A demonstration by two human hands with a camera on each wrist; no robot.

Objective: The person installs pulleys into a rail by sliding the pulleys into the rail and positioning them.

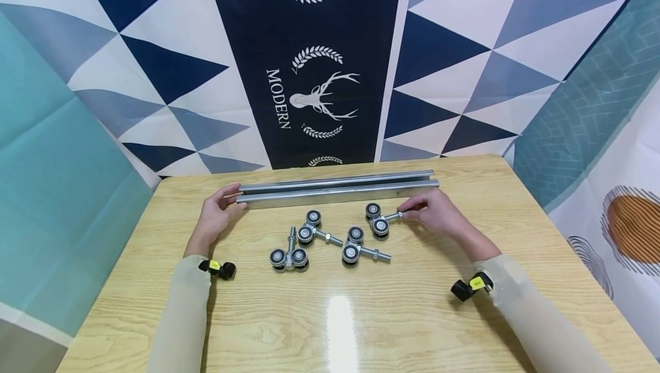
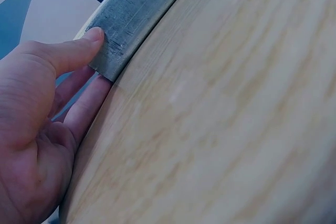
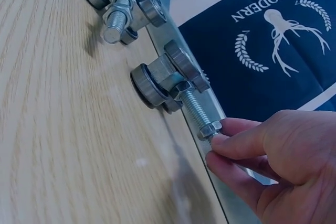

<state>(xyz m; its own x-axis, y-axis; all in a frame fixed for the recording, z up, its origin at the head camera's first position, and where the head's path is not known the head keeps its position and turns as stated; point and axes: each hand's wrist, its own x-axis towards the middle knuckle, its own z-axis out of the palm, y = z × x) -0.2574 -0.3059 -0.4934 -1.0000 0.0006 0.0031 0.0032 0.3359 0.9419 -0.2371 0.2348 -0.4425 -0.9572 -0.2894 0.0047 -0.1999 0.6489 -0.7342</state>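
Both hands work well apart, one at each end of a metal rail (image 1: 330,196) that lies crosswise on the wooden worktop (image 1: 268,315), its long slot facing up. From where I stand, the left hand (image 1: 219,212) grips the rail's left end, thumb pressed to the front wall and fingers around the far side. Just in front of the rail's right end, the right hand (image 1: 435,212) pinches the end of the bolt (image 1: 394,216) on a trolley (image 1: 380,226), whose wheels point toward the rail's middle; whether those wheels touch the worktop, I can't tell. Three more trolleys sit in front of the rail, all with black-and-silver wheels and threaded bolts. Nearest it among them, before its middle, is a second trolley (image 1: 305,234), bolt pointing right; a third trolley (image 1: 350,252) is a little farther out and to the right, its bolt pointing the same way. Farthest from the rail is a fourth trolley (image 1: 291,264), its bolt aimed back at it. Pale sleeves (image 1: 180,304) cover both forearms, with a small black camera (image 1: 216,269) strapped at each wrist. Behind the rail hangs a cloth (image 1: 330,29) printed with triangles and a deer's head.
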